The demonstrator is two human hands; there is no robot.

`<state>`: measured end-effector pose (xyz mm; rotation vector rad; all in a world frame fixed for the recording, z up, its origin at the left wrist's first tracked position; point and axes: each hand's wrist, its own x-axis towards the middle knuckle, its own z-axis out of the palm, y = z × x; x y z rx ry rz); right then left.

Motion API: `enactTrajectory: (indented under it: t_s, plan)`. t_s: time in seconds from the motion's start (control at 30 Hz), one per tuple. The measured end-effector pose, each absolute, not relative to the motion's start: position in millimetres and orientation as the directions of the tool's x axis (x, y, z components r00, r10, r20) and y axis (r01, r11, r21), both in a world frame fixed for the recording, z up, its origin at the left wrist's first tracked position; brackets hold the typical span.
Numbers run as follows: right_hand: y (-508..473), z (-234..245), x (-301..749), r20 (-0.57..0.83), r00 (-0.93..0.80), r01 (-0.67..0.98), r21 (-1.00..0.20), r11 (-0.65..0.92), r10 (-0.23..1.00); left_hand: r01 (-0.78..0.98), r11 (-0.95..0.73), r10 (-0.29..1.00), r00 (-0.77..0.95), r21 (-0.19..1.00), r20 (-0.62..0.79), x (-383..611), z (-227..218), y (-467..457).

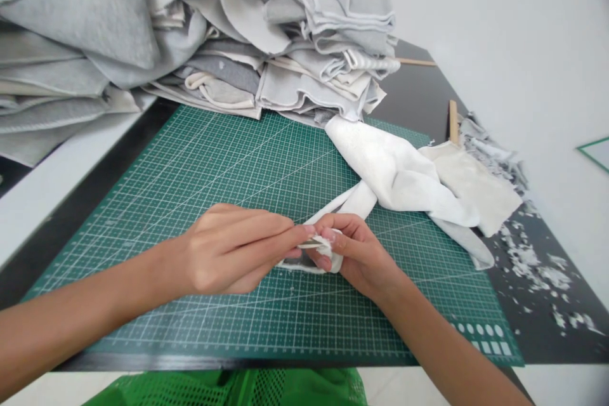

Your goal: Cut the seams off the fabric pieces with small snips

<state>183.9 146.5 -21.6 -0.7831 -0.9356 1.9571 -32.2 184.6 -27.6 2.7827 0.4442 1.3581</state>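
A white piece of fabric [375,155] lies across the green cutting mat [200,171], and its narrow strip end runs forward between my hands. My right hand [359,254] is closed in a pinch, gripping the bunched strip with thumb and fingers. My left hand [242,247] comes in from the left with fingers pressed together, its tips touching the strip beside my right thumb. A thin greyish sliver shows at the left fingertips; whether it is a small tool or a fabric edge I cannot make out. A loop of the strip hangs just below the fingers, touching the mat.
Tall piles of folded grey and white fabric [228,44] stand along the back. A cream cloth [476,184], a wooden strip [453,122] and scattered white scraps [533,260] lie at the right. A green perforated basket [228,388] sits below the table's front edge.
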Motion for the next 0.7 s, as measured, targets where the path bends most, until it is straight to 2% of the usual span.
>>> enactTrajectory:
  t_s: [0.1,0.4,0.57,0.7]
  plan:
    - [146.0,-21.5,183.9,-0.185,-0.476,-0.404,-0.823,-0.401,0.860,0.210,-0.968,0.237,0.561,0.140,0.793,-31.2,-25.9,185.3]
    - [145.4,-21.8,183.5,-0.173,-0.472,-0.407,-0.827,-0.388,0.864,0.274,-0.951,0.280,0.574,0.141,0.769,-31.1,-23.3,180.3]
    - [145.9,-22.5,184.5,-0.162,-0.486,-0.409,-0.826,-0.388,0.859,0.257,-0.960,0.241,0.573,0.107,0.784,-29.5,-17.6,182.3]
    - [145.9,-23.3,184.9,-0.162,-0.486,-0.428,-0.812,-0.396,0.859,0.217,-0.967,0.232,0.557,0.131,0.798,-30.1,-21.2,187.2]
